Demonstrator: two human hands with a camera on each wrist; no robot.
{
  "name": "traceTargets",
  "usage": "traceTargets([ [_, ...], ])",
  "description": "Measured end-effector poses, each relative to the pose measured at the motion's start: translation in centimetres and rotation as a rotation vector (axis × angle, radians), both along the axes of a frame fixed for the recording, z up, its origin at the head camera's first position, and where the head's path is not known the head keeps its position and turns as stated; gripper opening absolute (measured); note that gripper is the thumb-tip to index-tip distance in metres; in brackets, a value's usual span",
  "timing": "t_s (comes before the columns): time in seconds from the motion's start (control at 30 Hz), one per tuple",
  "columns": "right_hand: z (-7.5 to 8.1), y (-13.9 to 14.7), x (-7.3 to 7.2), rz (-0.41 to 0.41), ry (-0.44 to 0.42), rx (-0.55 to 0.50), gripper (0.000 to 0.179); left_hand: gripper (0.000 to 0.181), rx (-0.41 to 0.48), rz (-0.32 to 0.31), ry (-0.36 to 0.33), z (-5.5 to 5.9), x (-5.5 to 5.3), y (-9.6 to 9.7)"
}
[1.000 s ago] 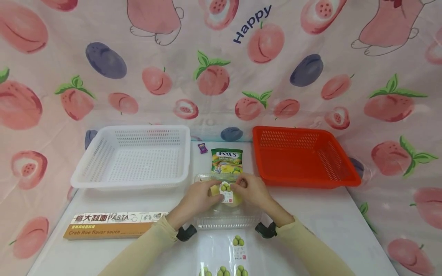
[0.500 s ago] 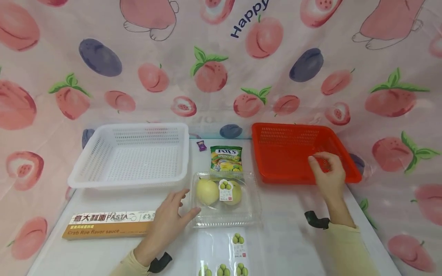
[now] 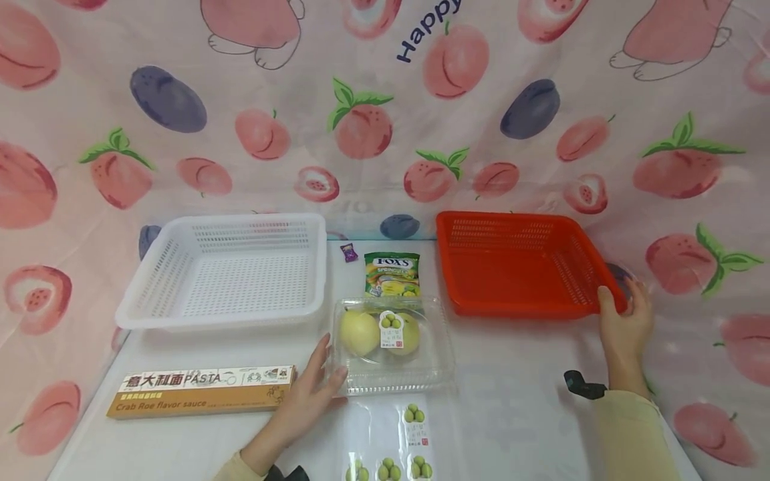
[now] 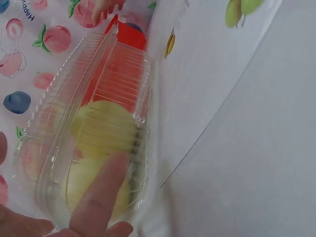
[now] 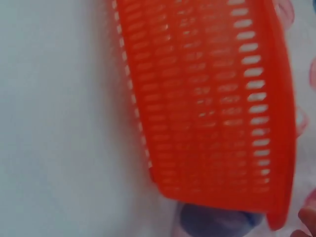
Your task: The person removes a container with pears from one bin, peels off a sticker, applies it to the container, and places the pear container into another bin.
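Note:
In the head view my left hand (image 3: 307, 394) is at the left side of a clear plastic clamshell box (image 3: 430, 377), its fingers spread. Two pale yellow pears (image 3: 359, 333) lie inside, under a white label (image 3: 391, 332). The left wrist view has an extended finger (image 4: 101, 195) in front of the box; whether it touches cannot be told. My right hand (image 3: 625, 331) is by the front right corner of the red basket (image 3: 511, 310), thumb near the rim. In the right wrist view its fingertips (image 5: 308, 219) appear just apart from that corner.
A white basket (image 3: 222, 317) stands at the back left. Between the baskets lie a green Fox's candy bag (image 3: 392, 274) and a small purple sweet (image 3: 349, 252). A pasta box (image 3: 201, 391) is front left. A clear-covered sheet with pear labels (image 3: 385, 434) lies in front.
Both hands have left the label on the clamshell box. The right hand has moved right to the red basket's corner; the left hand drew back left, then came to the box's side.

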State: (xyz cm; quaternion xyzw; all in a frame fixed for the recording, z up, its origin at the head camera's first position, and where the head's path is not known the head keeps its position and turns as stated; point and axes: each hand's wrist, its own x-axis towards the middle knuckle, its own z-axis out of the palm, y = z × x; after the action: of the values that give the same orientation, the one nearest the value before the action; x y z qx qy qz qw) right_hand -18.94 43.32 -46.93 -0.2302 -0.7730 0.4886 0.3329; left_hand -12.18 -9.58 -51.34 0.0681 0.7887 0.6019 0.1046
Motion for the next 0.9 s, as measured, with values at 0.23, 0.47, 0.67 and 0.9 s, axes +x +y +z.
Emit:
traceTargets([
  [0.23, -1.2, 0.7, 0.3, 0.032, -0.145, -0.047, 0.067, 0.073, 0.26, -0.039, -0.139, 0.1, -0.7, 0.7],
  [0.47, -1.7, 0.9, 0.1, 0.021, -0.269, -0.144, 0.071, 0.07, 0.16, -0.006, -0.096, 0.2, -1.1, 1.1],
  [0.67, -1.9, 1.3, 0.1, 0.027, -0.241, -0.289, 0.072, 0.07, 0.203, 0.042, -0.14, 0.5, -1.2, 1.5],
  [0.9, -2.0, 1.8, 0.5, 0.1, -0.088, -0.531, 0.073, 0.071, 0.308, 0.11, -0.187, 1.3, -0.6, 1.7],
])
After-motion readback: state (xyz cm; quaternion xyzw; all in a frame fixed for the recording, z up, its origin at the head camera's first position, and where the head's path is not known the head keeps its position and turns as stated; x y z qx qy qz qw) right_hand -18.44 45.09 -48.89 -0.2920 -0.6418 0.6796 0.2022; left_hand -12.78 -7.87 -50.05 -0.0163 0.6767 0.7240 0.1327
